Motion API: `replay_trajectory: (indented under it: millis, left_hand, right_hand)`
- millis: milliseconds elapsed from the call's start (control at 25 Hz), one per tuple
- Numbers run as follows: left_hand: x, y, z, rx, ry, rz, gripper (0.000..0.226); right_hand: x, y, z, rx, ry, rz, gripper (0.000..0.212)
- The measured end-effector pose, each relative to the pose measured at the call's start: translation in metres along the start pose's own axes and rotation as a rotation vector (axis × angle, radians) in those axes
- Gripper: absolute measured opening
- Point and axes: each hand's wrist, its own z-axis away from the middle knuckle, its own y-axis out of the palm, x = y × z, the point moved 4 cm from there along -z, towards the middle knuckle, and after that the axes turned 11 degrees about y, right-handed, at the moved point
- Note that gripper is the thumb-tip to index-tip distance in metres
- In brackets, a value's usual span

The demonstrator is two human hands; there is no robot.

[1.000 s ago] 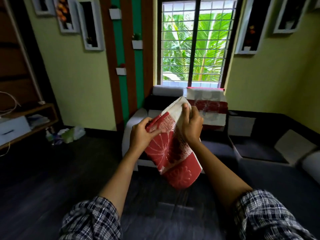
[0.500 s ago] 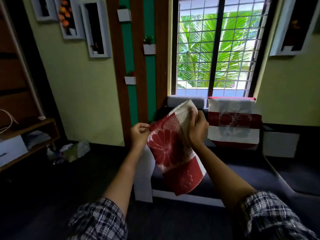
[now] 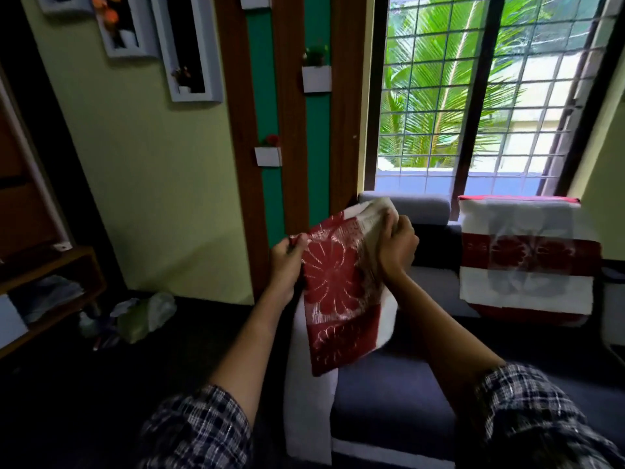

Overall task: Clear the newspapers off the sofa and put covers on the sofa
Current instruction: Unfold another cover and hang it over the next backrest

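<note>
Both hands, left (image 3: 285,265) and right (image 3: 397,248), grip folded red-and-white floral fabric cover (image 3: 341,289); risk: unfolds crooked over grey sofa headrest (image 3: 422,208).

Dark checked sleeves (image 3: 199,431), bare forearms (image 3: 250,340)

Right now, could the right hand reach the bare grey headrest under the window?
Probably yes: nothing stands between the right hand and the headrest, though that hand is busy gripping the red cover.
</note>
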Motion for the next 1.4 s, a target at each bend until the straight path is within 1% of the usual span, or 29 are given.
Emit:
replay_trajectory:
  millis: [40, 120, 240, 280, 360, 400, 520, 560, 640, 680, 720, 800, 840, 880, 1000, 1080, 1160, 1240, 1320, 1400]
  left_hand:
    - [0.001, 0.004, -0.031, 0.036, 0.022, -0.029, 0.023]
    - [0.001, 0.014, -0.086, 0.098, 0.037, -0.035, 0.022]
    - [0.012, 0.034, -0.159, 0.141, -0.016, 0.003, 0.038]
    - [0.020, 0.040, -0.178, 0.158, -0.038, 0.023, 0.038]
    - [0.034, 0.057, -0.213, 0.197, -0.063, 0.079, 0.023]
    - [0.039, 0.066, -0.227, 0.224, -0.077, 0.128, 0.020]
    - [0.053, 0.095, -0.263, 0.324, -0.127, 0.262, 0.028]
    - [0.056, 0.103, -0.269, 0.344, -0.120, 0.274, 0.022]
    - [0.064, 0.117, -0.283, 0.395, -0.083, 0.222, 0.003]
    - [0.068, 0.122, -0.291, 0.418, -0.048, 0.168, 0.012]
    - [0.071, 0.127, -0.297, 0.437, 0.000, 0.112, 0.018]
    - [0.071, 0.132, -0.303, 0.500, 0.124, 0.050, 0.017]
    - [0.070, 0.134, -0.304, 0.532, 0.183, 0.028, 0.015]
    - [0.068, 0.134, -0.303, 0.549, 0.239, -0.003, 0.018]
    - [0.064, 0.141, -0.296, 0.598, 0.362, -0.028, 0.024]
    - [0.064, 0.151, -0.287, 0.653, 0.418, -0.005, 0.040]
    - [0.069, 0.160, -0.279, 0.671, 0.446, 0.020, 0.047]
    - [0.071, 0.164, -0.274, 0.660, 0.462, 0.042, 0.052]
    - [0.072, 0.171, -0.274, 0.673, 0.449, 0.035, 0.051]
    - [0.072, 0.182, -0.278, 0.701, 0.406, 0.038, 0.046]
  right_hand:
    - [0.001, 0.025, -0.020, 0.015, 0.020, 0.030, 0.041]
    - [0.003, 0.072, -0.057, 0.103, 0.052, 0.108, 0.040]
    - [0.001, 0.130, -0.094, 0.205, 0.037, 0.146, 0.037]
    - [-0.001, 0.143, -0.100, 0.219, 0.028, 0.146, 0.037]
    - [-0.009, 0.162, -0.111, 0.212, 0.015, 0.145, 0.038]
    - [-0.012, 0.166, -0.116, 0.190, 0.009, 0.138, 0.039]
    - [-0.020, 0.168, -0.132, 0.026, -0.041, 0.114, 0.038]
    - [-0.018, 0.164, -0.133, -0.020, -0.045, 0.083, 0.035]
    - [-0.013, 0.163, -0.134, -0.054, -0.072, 0.024, 0.032]
    - [-0.007, 0.165, -0.134, -0.053, -0.119, 0.049, 0.030]
    - [-0.002, 0.165, -0.132, -0.059, -0.163, 0.134, 0.029]
    - [0.002, 0.165, -0.129, -0.078, -0.204, 0.283, 0.025]
    - [-0.001, 0.166, -0.127, -0.082, -0.198, 0.335, 0.023]
    - [-0.003, 0.164, -0.122, -0.093, -0.187, 0.389, 0.023]
    - [-0.016, 0.157, -0.108, -0.136, -0.152, 0.510, 0.030]
    - [-0.022, 0.149, -0.101, -0.181, -0.080, 0.566, 0.032]
    - [-0.024, 0.138, -0.098, -0.231, -0.028, 0.601, 0.023]
    - [-0.020, 0.126, -0.098, -0.252, -0.036, 0.679, 0.018]
    - [-0.016, 0.114, -0.097, -0.258, -0.054, 0.767, 0.019]
    - [-0.020, 0.097, -0.098, -0.268, -0.011, 0.759, 0.015]
